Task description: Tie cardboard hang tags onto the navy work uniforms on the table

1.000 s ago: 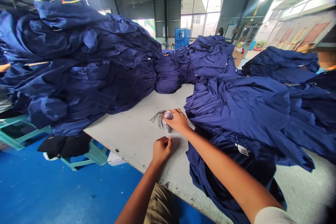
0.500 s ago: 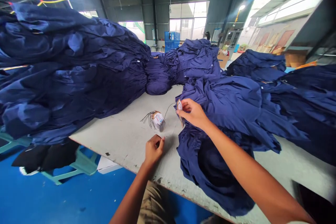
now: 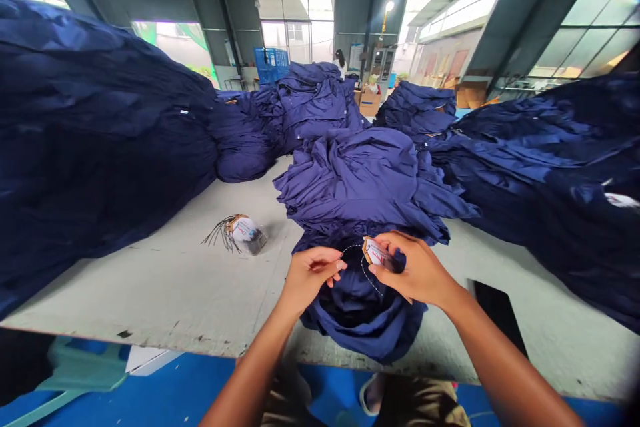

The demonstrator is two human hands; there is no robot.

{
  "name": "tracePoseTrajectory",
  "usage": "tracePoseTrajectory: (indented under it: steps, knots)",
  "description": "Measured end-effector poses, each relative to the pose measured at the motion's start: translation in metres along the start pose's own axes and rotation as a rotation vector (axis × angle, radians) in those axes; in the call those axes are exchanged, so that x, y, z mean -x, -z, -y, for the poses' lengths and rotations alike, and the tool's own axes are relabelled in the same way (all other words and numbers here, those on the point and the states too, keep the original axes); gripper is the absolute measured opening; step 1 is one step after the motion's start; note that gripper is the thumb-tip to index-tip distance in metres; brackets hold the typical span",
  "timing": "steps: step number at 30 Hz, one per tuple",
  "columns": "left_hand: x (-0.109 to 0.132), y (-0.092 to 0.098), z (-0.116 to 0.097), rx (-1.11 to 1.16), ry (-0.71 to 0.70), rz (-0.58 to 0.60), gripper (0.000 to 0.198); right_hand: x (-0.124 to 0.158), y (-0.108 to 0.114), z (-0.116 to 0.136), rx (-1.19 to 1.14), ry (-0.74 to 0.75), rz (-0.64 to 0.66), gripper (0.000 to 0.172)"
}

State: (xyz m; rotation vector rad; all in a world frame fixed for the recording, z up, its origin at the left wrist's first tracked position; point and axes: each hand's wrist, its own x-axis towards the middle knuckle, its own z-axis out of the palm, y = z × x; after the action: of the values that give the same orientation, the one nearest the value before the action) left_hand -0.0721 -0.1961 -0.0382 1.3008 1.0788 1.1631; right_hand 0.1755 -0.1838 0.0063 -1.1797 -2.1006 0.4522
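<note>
My right hand is closed on a hang tag with a white printed face and a brown edge. A thin black-and-white string hangs from the tag in a loop. One end of that string runs to my left hand, whose thumb and fingertips pinch it. Both hands are over a dark blue garment bunched near the table's front edge. On the table to the left lies a bundle of similar tags, its strings fanned out leftward.
Dark blue garments are heaped at the left, at the back and at the right. A dark flat phone-like object lies right of my right arm on the pale table. A green stool stands below its left edge.
My view has swung right. My right hand has brought the tag nearer over the bunched garment. My left hand has come up from the bare table and now pinches the string.
</note>
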Motion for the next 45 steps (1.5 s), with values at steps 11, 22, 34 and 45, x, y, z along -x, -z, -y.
tracePoseTrajectory:
  steps: [11, 22, 34, 45]
  knots:
    - [-0.082, -0.025, -0.015, -0.751, -0.522, 0.267, 0.031, -0.005, -0.012, -0.046, 0.011, -0.066, -0.162, 0.034]
    - [-0.104, -0.031, 0.004, -0.538, -0.336, 0.197, 0.028, -0.045, -0.047, -0.064, -0.236, -0.112, -0.117, 0.016]
    - [-0.141, -0.052, 0.010, -0.907, -0.507, 0.469, 0.042, -0.043, -0.060, -0.119, -0.711, -0.362, -0.303, 0.027]
    - [-0.160, -0.052, 0.037, -0.862, -0.493, 0.366, 0.019, -0.029, -0.066, -0.122, -0.653, -0.340, -0.370, 0.025]
